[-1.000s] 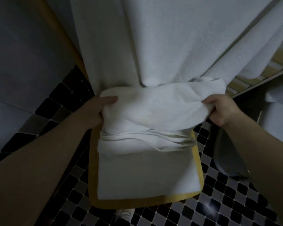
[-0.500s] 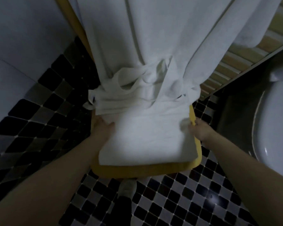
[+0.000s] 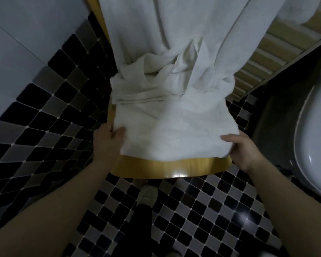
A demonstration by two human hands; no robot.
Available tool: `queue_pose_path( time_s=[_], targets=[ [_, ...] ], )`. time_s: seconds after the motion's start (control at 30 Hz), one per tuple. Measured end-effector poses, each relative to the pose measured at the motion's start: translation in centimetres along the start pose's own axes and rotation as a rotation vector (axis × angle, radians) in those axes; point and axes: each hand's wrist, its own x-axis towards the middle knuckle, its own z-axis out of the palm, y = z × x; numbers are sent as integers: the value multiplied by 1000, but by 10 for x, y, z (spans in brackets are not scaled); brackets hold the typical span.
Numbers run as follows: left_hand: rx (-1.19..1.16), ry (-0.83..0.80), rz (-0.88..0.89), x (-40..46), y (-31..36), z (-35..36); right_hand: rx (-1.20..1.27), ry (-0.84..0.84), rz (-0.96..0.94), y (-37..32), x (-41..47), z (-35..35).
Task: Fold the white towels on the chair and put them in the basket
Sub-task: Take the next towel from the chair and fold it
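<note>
On the wooden chair (image 3: 174, 168), right at the front of the seat, a folded white towel (image 3: 174, 134) lies flat, and the person has a hand at each near corner. The left hand (image 3: 108, 141) pinches the left edge, thumb on top of the cloth and fingers tucked beneath, a closed grip on the towel. The right hand (image 3: 243, 149) does the same on the other side, fingers curled over the corner where the fabric bunches a little. Holding both corners like this looks meant to keep the layers stacked, so the fold will not slide apart when the towel comes off the seat. Behind it, toward the chair back, a rumpled heap of white cloth (image 3: 156, 84) sits unfolded, partly overlapping the far edge of the folded towel; more white fabric hangs draped over the back (image 3: 174, 25), probably waiting its turn. That overlap is the thing to watch, since a pull toward the body could drag the loose heap along. No basket is in view, so where this towel must go cannot be told from here. A shoe (image 3: 146, 198) shows on the checkered tile floor (image 3: 202, 219) just below the seat edge, so the person stands close and square to the chair.
</note>
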Motion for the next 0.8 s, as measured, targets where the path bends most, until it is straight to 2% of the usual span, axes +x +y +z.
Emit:
queue_pose_path(
  time_s=[0.07,0.1,0.17,0.23,0.3,0.37,0.43,0.5,0.57,0.6,0.67,0.73,0.8],
  targets=[
    [-288,-201,-134,-14,-8,-17,-43,20,91,6,-15,-11],
    [-323,-348,-243,-20,-15,-22,-155,24,141,10,-22,-12],
    [-160,-560,-400,-24,-33,-23,-431,59,220,18,-28,-11],
    [-50,-521,-467,-19,-36,-14,-516,124,286,22,-16,-8],
    [6,-396,-475,-7,-32,2,-595,271,297,19,0,3],
    [217,-274,-277,1,-20,14,-924,423,172,14,16,15],
    [382,-168,-38,11,-7,23,-1096,450,-145,3,23,36],
    [474,-131,147,24,8,29,-945,341,-372,-11,29,60],
    [523,-174,250,39,22,35,-733,264,-416,-25,35,84],
    [508,-205,247,46,28,39,-689,250,-407,-31,40,96],
    [357,-247,134,53,37,48,-734,283,-352,-39,47,110],
    [173,-192,-46,60,47,57,-850,397,-335,-47,58,117],
    [127,-110,-202,71,56,63,-953,503,-358,-53,72,117]
  ],
)
